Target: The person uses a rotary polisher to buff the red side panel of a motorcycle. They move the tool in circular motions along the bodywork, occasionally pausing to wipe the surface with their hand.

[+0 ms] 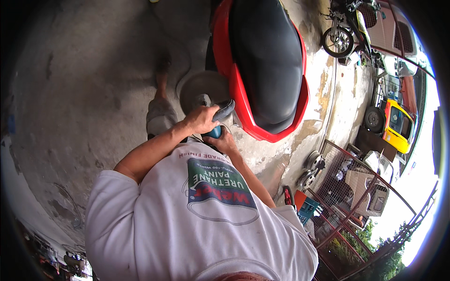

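Observation:
Both my hands are closed on a power polisher with a teal body (214, 132) and a broad, round, grey pad (193, 92). My left hand (200, 120) wraps round its upper part, beside a dark loop-shaped handle (225, 109). Lower down, the fingers of my right hand (226, 141) curl about the teal body. The pad's edge is against or very near the red side panel (238, 89) of a scooter; I cannot tell whether they touch. Above that panel stretches the scooter's long black seat (269, 65).
Stained concrete floor (93, 93) surrounds me, with a dark cord (189, 56) running along it. At the right lie wheel rims (311, 161) by a red mesh fence (349, 185). Farther off stand a motorcycle (338, 41) and a yellow vehicle part (397, 126).

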A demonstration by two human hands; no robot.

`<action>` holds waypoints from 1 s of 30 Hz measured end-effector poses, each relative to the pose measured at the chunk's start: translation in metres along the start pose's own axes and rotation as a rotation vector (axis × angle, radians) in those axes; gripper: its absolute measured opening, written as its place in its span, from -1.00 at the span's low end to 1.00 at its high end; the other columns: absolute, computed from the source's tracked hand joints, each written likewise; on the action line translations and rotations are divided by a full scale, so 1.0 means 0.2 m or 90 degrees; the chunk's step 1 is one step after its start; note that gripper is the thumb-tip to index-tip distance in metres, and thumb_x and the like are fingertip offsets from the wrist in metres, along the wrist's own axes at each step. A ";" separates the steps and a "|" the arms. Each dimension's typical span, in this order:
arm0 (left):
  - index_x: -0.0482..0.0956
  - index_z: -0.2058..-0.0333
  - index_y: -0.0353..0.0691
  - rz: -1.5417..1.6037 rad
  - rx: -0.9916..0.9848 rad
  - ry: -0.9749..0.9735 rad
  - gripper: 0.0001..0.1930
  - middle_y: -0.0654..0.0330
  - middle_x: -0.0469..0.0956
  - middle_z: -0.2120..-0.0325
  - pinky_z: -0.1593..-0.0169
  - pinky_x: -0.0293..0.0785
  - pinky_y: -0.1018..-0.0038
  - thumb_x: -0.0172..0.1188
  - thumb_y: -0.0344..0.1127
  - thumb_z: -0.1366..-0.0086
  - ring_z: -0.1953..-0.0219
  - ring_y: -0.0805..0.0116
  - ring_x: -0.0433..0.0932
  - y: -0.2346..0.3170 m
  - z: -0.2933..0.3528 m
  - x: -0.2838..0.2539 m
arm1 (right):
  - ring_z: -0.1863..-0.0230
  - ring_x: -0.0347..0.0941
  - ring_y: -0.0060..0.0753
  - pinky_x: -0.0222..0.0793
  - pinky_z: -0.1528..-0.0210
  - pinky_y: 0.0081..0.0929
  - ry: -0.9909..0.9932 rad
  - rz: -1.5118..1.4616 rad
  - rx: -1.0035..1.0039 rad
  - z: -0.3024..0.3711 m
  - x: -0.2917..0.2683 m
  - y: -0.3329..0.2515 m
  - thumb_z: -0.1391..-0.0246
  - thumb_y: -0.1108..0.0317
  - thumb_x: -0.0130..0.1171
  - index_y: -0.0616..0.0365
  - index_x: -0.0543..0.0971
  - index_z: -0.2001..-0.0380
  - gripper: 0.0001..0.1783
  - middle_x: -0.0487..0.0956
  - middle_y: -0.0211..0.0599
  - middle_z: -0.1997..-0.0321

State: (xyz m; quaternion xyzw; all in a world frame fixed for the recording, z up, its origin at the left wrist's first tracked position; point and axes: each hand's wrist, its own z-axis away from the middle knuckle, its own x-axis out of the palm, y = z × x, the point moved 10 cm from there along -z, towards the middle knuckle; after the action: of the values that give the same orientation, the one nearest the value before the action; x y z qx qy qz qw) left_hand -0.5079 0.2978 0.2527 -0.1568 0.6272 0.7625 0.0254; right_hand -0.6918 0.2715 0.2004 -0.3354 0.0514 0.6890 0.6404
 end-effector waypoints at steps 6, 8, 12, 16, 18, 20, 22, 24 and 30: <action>0.62 -0.03 -0.36 -0.095 -0.014 -0.070 -0.55 -0.27 0.72 0.19 -0.02 0.65 0.00 0.44 -0.28 -0.20 0.06 -0.31 0.71 -0.07 -0.37 -0.38 | -0.16 0.68 0.18 0.57 -0.22 -0.09 0.003 -0.066 0.011 -0.30 -0.10 -0.39 0.23 -0.44 0.61 0.48 0.49 -0.22 0.25 0.70 0.33 -0.08; 0.63 0.00 -0.38 -0.102 -0.023 -0.089 -0.58 -0.27 0.72 0.19 -0.04 0.65 0.01 0.41 -0.31 -0.19 0.05 -0.29 0.71 -0.05 -0.49 -0.50 | -0.16 0.68 0.16 0.56 -0.22 -0.10 0.010 -0.061 0.021 -0.37 -0.16 -0.51 0.20 -0.42 0.61 0.48 0.49 -0.22 0.22 0.70 0.30 -0.07; 0.64 -0.04 -0.37 -0.146 -0.004 -0.145 -0.58 -0.27 0.72 0.13 -0.08 0.64 0.00 0.36 -0.32 -0.21 0.02 -0.27 0.71 0.00 -0.66 -0.60 | -0.17 0.68 0.17 0.54 -0.26 -0.07 0.041 -0.148 0.005 -0.51 -0.23 -0.62 0.23 -0.43 0.62 0.46 0.48 -0.25 0.26 0.70 0.26 -0.10; 0.64 -0.12 -0.39 -0.140 -0.017 -0.113 -0.50 -0.30 0.71 0.09 -0.14 0.64 0.02 0.36 -0.32 -0.20 -0.03 -0.29 0.70 -0.03 -0.73 -0.64 | -0.19 0.68 0.13 0.54 -0.26 -0.08 0.012 -0.143 0.045 -0.55 -0.23 -0.62 0.25 -0.44 0.63 0.44 0.49 -0.29 0.29 0.71 0.26 -0.10; 0.64 -0.05 -0.37 -0.111 -0.053 -0.150 -0.57 -0.31 0.70 0.12 -0.07 0.62 0.02 0.35 -0.33 -0.22 -0.01 -0.30 0.69 -0.08 -0.76 -0.62 | -0.19 0.68 0.13 0.54 -0.27 -0.08 -0.012 -0.190 0.041 -0.55 -0.23 -0.61 0.26 -0.45 0.62 0.43 0.52 -0.26 0.27 0.72 0.26 -0.09; 0.64 -0.01 -0.35 -0.107 -0.065 -0.200 -0.62 -0.30 0.70 0.13 -0.03 0.62 0.03 0.33 -0.34 -0.22 0.00 -0.32 0.68 -0.11 -0.76 -0.57 | -0.20 0.68 0.14 0.53 -0.27 -0.09 -0.008 -0.207 0.056 -0.52 -0.16 -0.57 0.26 -0.45 0.63 0.42 0.57 -0.23 0.24 0.73 0.25 -0.07; 0.63 0.04 -0.34 -0.110 -0.061 -0.212 -0.66 -0.29 0.70 0.16 -0.01 0.61 0.00 0.33 -0.34 -0.23 0.02 -0.34 0.68 -0.09 -0.72 -0.53 | -0.21 0.67 0.16 0.52 -0.28 -0.09 0.005 -0.216 0.071 -0.42 -0.18 -0.61 0.26 -0.43 0.63 0.40 0.57 -0.24 0.22 0.72 0.26 -0.10; 0.62 0.06 -0.34 -0.103 -0.073 -0.205 -0.68 -0.30 0.70 0.18 -0.01 0.61 -0.03 0.33 -0.33 -0.24 0.03 -0.34 0.68 -0.07 -0.69 -0.50 | -0.20 0.67 0.14 0.51 -0.30 -0.10 -0.003 -0.229 0.070 -0.42 -0.17 -0.58 0.25 -0.41 0.64 0.38 0.56 -0.26 0.22 0.71 0.23 -0.12; 0.61 0.05 -0.32 -0.138 -0.035 -0.182 -0.68 -0.30 0.69 0.20 0.01 0.60 -0.03 0.33 -0.32 -0.26 0.02 -0.33 0.68 -0.04 -0.79 -0.58 | -0.24 0.65 0.17 0.50 -0.32 -0.09 0.049 -0.250 -0.011 -0.61 -0.21 -0.55 0.28 -0.44 0.64 0.43 0.47 -0.35 0.34 0.69 0.27 -0.16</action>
State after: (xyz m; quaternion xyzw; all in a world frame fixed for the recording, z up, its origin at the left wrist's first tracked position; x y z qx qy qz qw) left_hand -0.3640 0.1657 0.2508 -0.1141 0.5755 0.7866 0.1924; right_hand -0.5436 0.1940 0.1686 -0.3701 0.0034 0.5379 0.7574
